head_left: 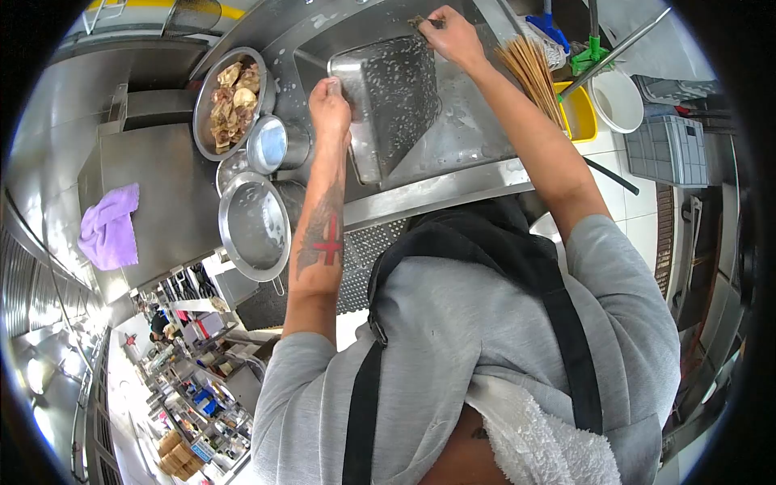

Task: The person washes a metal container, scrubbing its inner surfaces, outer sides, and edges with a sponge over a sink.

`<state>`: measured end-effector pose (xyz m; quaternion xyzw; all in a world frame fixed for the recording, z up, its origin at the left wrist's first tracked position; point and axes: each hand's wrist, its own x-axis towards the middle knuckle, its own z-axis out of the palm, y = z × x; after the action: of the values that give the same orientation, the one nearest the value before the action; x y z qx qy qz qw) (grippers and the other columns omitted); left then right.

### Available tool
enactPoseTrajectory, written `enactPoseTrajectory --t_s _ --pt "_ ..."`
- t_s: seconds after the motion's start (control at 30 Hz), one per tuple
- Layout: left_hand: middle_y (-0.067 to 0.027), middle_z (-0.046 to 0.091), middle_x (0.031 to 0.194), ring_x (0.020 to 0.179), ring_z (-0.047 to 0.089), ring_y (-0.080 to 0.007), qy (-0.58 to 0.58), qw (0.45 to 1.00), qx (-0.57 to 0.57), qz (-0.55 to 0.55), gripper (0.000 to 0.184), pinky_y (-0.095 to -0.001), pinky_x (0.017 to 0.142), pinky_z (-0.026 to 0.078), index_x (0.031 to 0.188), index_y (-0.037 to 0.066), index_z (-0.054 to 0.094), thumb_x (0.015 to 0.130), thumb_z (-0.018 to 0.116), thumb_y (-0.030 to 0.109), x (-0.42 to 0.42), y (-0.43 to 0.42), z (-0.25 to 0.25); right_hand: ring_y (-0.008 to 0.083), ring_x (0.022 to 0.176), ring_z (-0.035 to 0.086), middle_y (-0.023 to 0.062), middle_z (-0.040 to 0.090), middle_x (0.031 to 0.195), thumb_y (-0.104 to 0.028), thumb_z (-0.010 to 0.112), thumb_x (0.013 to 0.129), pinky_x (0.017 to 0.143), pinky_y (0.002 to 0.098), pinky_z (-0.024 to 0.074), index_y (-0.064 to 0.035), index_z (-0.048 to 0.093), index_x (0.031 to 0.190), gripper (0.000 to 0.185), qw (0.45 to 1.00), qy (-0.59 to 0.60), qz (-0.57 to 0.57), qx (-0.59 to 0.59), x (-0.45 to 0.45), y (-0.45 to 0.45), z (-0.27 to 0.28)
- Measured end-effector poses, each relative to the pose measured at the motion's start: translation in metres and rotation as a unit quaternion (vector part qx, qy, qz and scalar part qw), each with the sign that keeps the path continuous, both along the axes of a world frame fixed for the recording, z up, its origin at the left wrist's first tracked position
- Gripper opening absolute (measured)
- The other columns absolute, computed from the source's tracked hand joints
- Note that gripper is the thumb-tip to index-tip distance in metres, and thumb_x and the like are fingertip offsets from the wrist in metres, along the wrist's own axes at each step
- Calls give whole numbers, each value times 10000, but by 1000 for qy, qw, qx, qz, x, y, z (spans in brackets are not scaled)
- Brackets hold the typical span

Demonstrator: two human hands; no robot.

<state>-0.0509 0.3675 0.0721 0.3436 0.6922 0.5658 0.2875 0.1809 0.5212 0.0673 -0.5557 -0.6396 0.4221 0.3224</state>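
A rectangular steel pan (370, 121) stands tilted in the metal sink (477, 137), its dark wet side flecked with soap suds. My left hand (330, 107) is closed on the pan's left edge, fingers wrapped over the rim. At the pan's far right corner, my right hand (454, 37) pinches a small dark scrubbing pad (417, 23); its exact kind is hard to make out. Left of the sink sits a steel bowl (199, 113) holding pieces of meat (234, 105).
Steel pots (271, 144) and a strainer (255, 226) stand beside my left forearm. A purple cloth (111, 226) lies on the steel counter (162, 186). To the right are a bundle of thin sticks (529, 77), a yellow bucket (584, 113), a white bucket (618, 101) and grey crates (667, 149).
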Motion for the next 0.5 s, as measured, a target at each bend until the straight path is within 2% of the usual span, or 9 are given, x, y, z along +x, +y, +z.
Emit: enactPoseTrajectory --t_s 0.03,0.1,0.13,0.2,0.27,0.3,0.37,0.43,0.5 --pt "19 623 765 654 482 -87 2 1000 -1 3 347 -318 595 399 929 1 703 1074 573 287 4 -4 5 240 907 751 118 768 963 -317 694 878 845 352 556 -84 649 1080 311 1000 2 3 -1 -5 -9 6" --pt "40 550 664 618 390 -82 83 991 43 98 462 -314 566 358 805 9 689 1072 583 372 10 -13 13 360 902 725 195 733 924 -133 583 960 811 466 581 -61 713 1153 243 994 98 44 33 -14 -18 14" --pt "62 436 583 598 319 -87 100 988 30 111 580 -329 543 319 655 21 583 1065 584 430 10 -19 17 360 902 725 195 733 924 -133 583 960 811 466 581 -61 713 1153 243 994 98 48 32 -21 -16 7" --pt "64 409 579 589 314 -85 127 987 16 101 586 -333 535 302 637 24 533 1066 582 421 4 -34 19 377 955 731 179 755 1035 -355 673 890 864 425 559 -76 659 1114 358 983 100 76 133 -38 -20 -15" --pt "60 363 576 583 302 -74 197 977 12 86 579 -335 515 250 618 35 427 1069 576 367 -2 -47 20 383 965 728 182 754 1043 -339 657 901 872 434 562 -75 661 1128 348 983 104 106 113 -52 -42 -20" --pt "60 363 576 583 302 -74 197 976 13 86 579 -335 515 250 618 35 427 1069 576 367 -1 -54 24 388 975 725 185 753 1051 -323 641 912 881 442 564 -75 663 1142 339 981 108 132 95 -60 -53 -19" --pt "54 355 576 586 300 -73 266 960 16 89 553 -329 514 246 623 27 430 1073 565 320 0 -68 35 386 981 723 181 752 1063 -276 618 934 894 454 571 -73 693 1137 296 972 137 138 133 -79 -77 -18" --pt "49 358 576 588 304 -73 234 968 11 89 546 -336 513 251 629 20 457 1079 561 312 1 -82 43 333 1072 710 136 748 1153 -249 633 967 943 402 562 -86 733 1140 258 967 12 253 18 -73 -119 50" --pt "50 377 572 588 309 -70 258 960 -5 109 554 -333 509 256 641 21 497 1088 551 343 5 -92 53 316 1144 688 130 730 1221 -241 616 987 986 404 556 -84 755 1112 244 925 127 245 260 -102 -167 37"
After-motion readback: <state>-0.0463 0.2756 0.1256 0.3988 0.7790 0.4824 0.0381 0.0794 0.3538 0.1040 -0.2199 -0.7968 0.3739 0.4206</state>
